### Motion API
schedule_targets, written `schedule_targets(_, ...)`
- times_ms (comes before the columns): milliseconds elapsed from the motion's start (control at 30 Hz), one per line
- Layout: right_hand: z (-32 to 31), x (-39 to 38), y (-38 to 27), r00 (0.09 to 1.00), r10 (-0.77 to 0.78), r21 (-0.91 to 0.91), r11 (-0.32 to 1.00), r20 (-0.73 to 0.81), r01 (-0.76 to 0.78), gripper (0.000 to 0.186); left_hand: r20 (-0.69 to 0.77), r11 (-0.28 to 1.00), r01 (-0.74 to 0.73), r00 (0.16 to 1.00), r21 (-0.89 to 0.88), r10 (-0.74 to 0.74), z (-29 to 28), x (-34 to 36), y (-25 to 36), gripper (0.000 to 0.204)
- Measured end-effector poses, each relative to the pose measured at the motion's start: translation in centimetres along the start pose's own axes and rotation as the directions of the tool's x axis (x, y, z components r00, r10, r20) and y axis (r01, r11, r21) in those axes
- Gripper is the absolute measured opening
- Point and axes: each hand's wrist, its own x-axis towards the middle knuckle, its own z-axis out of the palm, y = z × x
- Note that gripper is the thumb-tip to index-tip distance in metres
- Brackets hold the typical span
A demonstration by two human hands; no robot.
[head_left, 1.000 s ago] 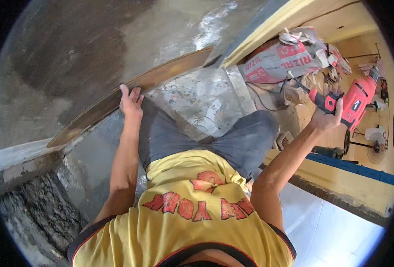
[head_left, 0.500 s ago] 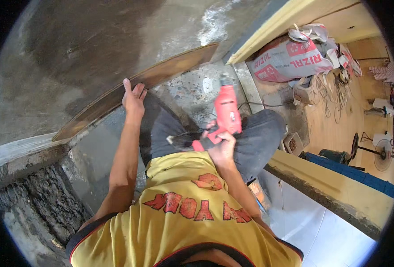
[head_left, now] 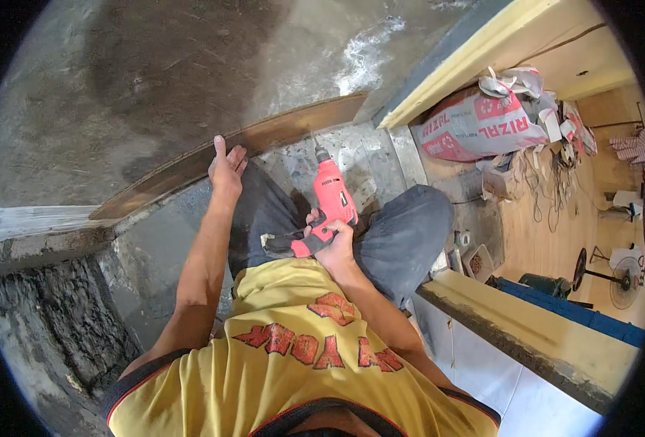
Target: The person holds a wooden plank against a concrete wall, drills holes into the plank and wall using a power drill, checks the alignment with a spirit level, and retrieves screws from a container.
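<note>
A red power drill (head_left: pixel 335 191) is gripped by its handle in my right hand (head_left: pixel 335 250), held over my lap. Its thin bit points away from me, and the tip appears at or very near the lower edge of a long wooden board (head_left: pixel 293 128); whether it touches I cannot tell. That board stands on edge along the foot of a grey cement wall (head_left: pixel 184 65). My left hand (head_left: pixel 227 172) lies against the board, thumb up and fingers stretched out, farther left than the drill.
My bent knees flank the drill. Rough dark rubble (head_left: pixel 60 320) lies at the lower left. Through the doorway on the right are a stuffed white and red sack (head_left: pixel 483 120), loose cords, a small container (head_left: pixel 477 261) and a fan (head_left: pixel 626 277). A raised sill (head_left: pixel 512 328) runs along the right.
My right hand has brought the drill left, its bit coming close to the board. My left hand stays against the board. The whole view has shifted slightly.
</note>
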Motion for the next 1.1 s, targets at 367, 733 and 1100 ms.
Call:
schedule_targets(367, 0.4, -0.2, 0.3, 0.999, -0.003, -0.023, 1.0, 0.035, 0.004, 0.047, -0.022, 0.998, 0.007, 1.0, 0.062, -0.005, -0.2, 0.1, 0.3, 0.102)
schedule_targets(733, 1.1, -0.6, 0.0, 0.999, 0.008, -0.015, 1.0, 0.044, -0.007, 0.05, -0.018, 0.995, 0.022, 1.0, 0.098, -0.02, -0.2, -0.3, 0.5, 0.095)
schedule_targets(1100, -0.1, 1.4, 1.4, 0.992, 0.035, 0.032, 0.999, -0.125, -0.032, 0.032, -0.006, 0.981, 0.022, 1.0, 0.191, -0.021, 0.3, -0.5, 1.0, 0.093)
